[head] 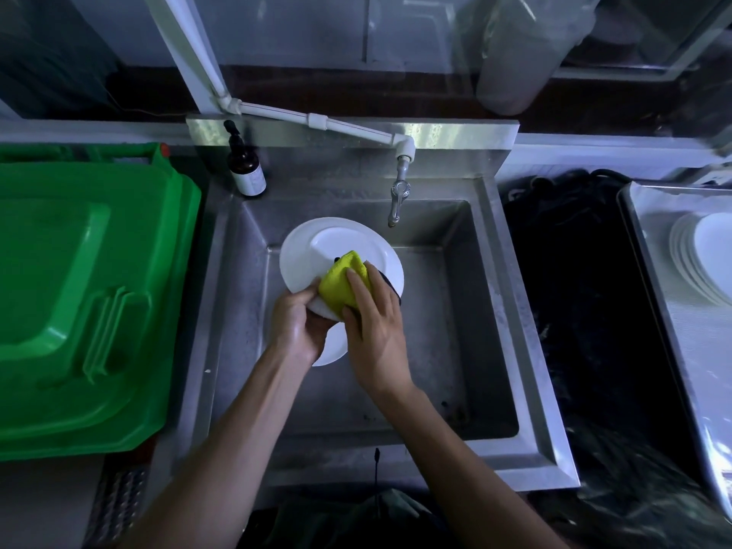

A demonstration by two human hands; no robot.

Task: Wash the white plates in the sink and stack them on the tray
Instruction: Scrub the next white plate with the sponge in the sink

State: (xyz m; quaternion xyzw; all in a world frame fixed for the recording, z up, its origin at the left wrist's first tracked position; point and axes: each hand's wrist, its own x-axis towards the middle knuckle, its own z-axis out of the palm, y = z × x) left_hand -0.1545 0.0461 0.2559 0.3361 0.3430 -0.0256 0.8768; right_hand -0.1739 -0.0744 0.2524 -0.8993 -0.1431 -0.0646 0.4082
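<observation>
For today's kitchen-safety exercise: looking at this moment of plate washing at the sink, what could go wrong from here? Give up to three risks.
1. The left hand holds the white plate only at its near rim, tilted above the steel sink; if wet, it could slip and chip.
2. The right hand presses the yellow cloth near that grip, which may lever the plate loose.
3. The plate's far edge sits close to the tap; a swing might knock it.
</observation>
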